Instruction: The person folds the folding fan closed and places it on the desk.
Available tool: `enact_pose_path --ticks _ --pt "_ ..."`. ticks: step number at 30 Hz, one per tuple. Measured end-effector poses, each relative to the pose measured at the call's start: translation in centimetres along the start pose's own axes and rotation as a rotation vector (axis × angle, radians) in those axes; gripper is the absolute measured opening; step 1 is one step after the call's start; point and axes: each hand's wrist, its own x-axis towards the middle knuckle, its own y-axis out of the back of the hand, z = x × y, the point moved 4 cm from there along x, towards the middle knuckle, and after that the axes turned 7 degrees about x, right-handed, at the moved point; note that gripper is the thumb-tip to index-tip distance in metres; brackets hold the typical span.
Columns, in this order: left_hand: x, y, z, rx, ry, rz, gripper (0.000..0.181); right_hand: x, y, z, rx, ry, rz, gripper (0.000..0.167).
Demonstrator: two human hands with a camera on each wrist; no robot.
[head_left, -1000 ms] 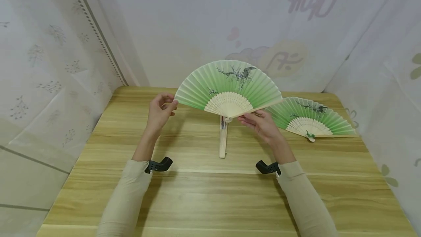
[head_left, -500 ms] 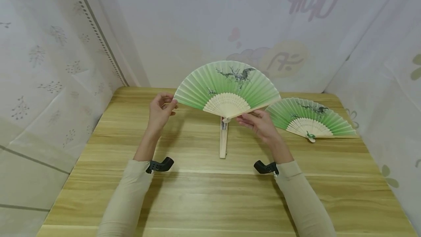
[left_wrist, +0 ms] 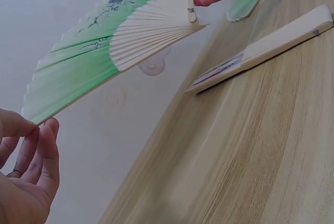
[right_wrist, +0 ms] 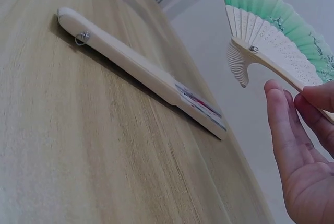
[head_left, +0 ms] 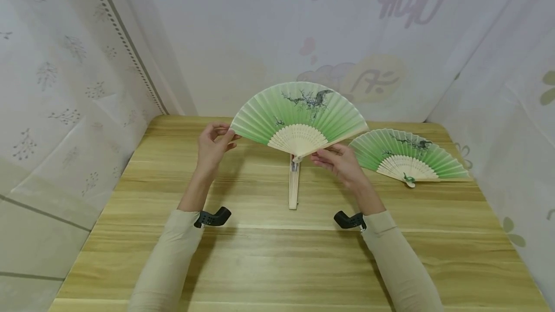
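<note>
A: Nearest first. What's there?

B: Pale sleeves (head_left: 165, 259), black wrist mounts (head_left: 214, 217), bare wood of the table (head_left: 269, 264). Then a folded fan (head_left: 293, 187) lying between the forearms, pivot end toward the person, coloured print at the far end. Neither hand touches it.

A: And the hands?

B: Right hand (head_left: 338, 160): thumb and forefinger pinch the outer rib of the held fan (head_left: 299, 110), remaining fingers loose beneath. Left hand (head_left: 213, 147): thumb and forefinger nip the opposite edge, by the leaf's outer corner; other fingers relaxed.

A: Where is that fan exactly?

B: Up off the wood, spread wide, blossom-branch print facing the person. Its pivot overlaps the folded one in the head view; both wrist views show them apart.

A: Step in hand?

B: My reading: holding it at full spread, or finishing the unfolding. A next move to set it down would call for both hands lowering together, ribs level, leaf unstrained.

A: Farther off?

B: A second spread fan (head_left: 409, 153) rests on the wood, back right, green cord at its pivot. Behind, a printed pale backdrop (head_left: 238, 37).
</note>
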Motion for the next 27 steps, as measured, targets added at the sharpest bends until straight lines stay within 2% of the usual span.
enact_pose_path --ticks 7,13,27 --pt "0.2 -0.4 0.3 -0.019 0.009 0.005 0.026 0.1 -0.3 -0.1 -0.06 0.002 -0.004 0.026" --pt "0.4 -0.8 0.5 -0.02 -0.012 -0.006 0.03 0.4 -0.6 -0.2 -0.105 0.031 0.001 0.017" --pt "0.7 -1.8 1.0 0.038 -0.002 -0.042 0.029 0.3 -1.0 0.0 -0.147 0.032 -0.003 0.015"
